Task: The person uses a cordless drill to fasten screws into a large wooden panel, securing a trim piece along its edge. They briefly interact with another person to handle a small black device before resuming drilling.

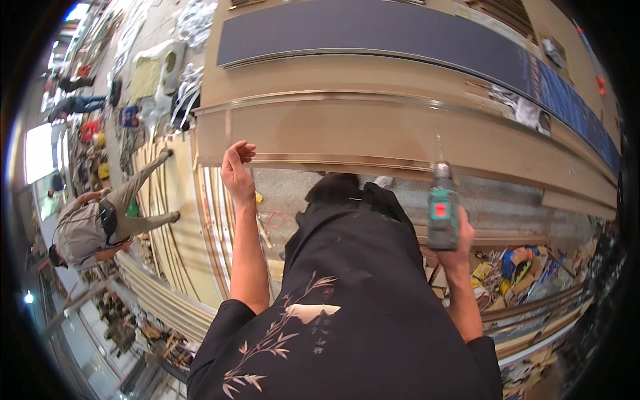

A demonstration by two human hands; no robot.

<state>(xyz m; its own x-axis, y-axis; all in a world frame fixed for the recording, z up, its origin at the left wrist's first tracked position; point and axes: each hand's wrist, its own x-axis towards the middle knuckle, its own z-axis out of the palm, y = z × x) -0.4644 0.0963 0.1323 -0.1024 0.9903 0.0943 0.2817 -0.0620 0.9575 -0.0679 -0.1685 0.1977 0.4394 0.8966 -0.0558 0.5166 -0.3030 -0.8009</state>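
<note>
My right hand (461, 241) is wrapped round the grip of a green and black cordless drill (441, 217). Its long bit (439, 148) points away from me, over the near part of a long brown panel (333, 133). On the left, my left hand (238, 172) is raised by the panel's near edge, fingers curled together; whether anything small sits in them cannot be made out. A copper-coloured metal strip (320, 160) runs along that near edge, below both hands' reach.
A long dark grey panel (373, 30) lies farther back on the brown sheets. At the left, another person (87, 230) stands by pale boards (180, 227). Scrap and packaging (520, 273) are heaped at the lower right. White wrapping (523, 110) lies beside the dark panel.
</note>
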